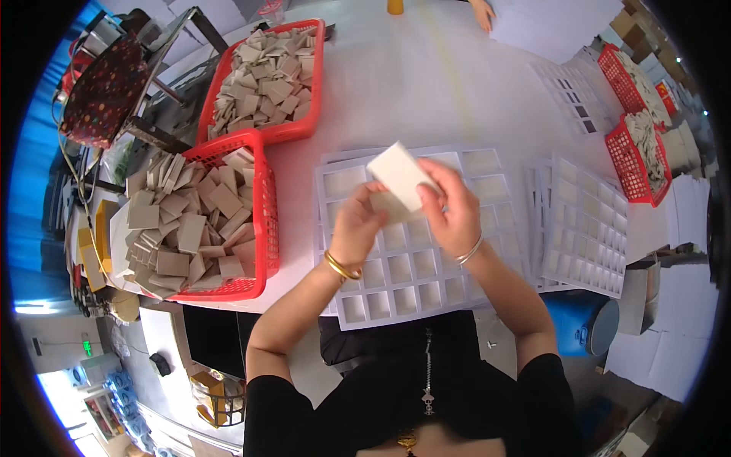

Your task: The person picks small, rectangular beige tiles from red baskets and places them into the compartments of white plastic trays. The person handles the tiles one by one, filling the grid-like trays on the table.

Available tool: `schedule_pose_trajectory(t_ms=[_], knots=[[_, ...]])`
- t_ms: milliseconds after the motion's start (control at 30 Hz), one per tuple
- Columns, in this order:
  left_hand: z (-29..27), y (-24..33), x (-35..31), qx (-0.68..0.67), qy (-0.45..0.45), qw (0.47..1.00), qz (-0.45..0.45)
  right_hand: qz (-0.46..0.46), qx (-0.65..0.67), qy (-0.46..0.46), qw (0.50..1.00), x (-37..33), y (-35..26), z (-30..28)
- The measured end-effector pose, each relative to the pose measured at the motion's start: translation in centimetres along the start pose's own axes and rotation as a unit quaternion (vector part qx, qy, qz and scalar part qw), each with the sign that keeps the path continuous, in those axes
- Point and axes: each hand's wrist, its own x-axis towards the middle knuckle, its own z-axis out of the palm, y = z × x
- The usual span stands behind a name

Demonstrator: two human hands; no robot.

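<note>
Above the white compartment tray, my two hands hold flat rectangular tiles. My right hand pinches a pale cream tile, tilted up, between thumb and fingers. Just under it a greyer tile shows, and the fingers of my left hand close on its left side. Whether more tiles are stacked between the hands cannot be made out. The tray lies on the table in front of me, on top of other trays. Pale squares fill many of its compartments.
At left, a red basket is heaped with loose beige tiles; a second red basket of tiles stands behind it. More compartment trays lie at right. Smaller red baskets sit far right. Another person's hand rests at the far edge.
</note>
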Motion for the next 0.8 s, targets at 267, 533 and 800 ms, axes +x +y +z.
schedule_pose_trajectory(t_ms=[267,533,800], knots=[[-5.4,-3.7,5.5,0.306,0.068,0.949,0.034,0.107,0.1,0.053,0.988,1.9,4.7,-4.5],[-3.1,-5.3,6.4,0.527,-0.002,0.845,0.089,0.153,0.075,0.032,0.985,0.8,7.5,-5.5],[-2.6,-4.7,4.3,0.72,-0.044,0.683,0.116,0.145,-0.024,-0.1,0.984,3.7,12.3,-1.6]])
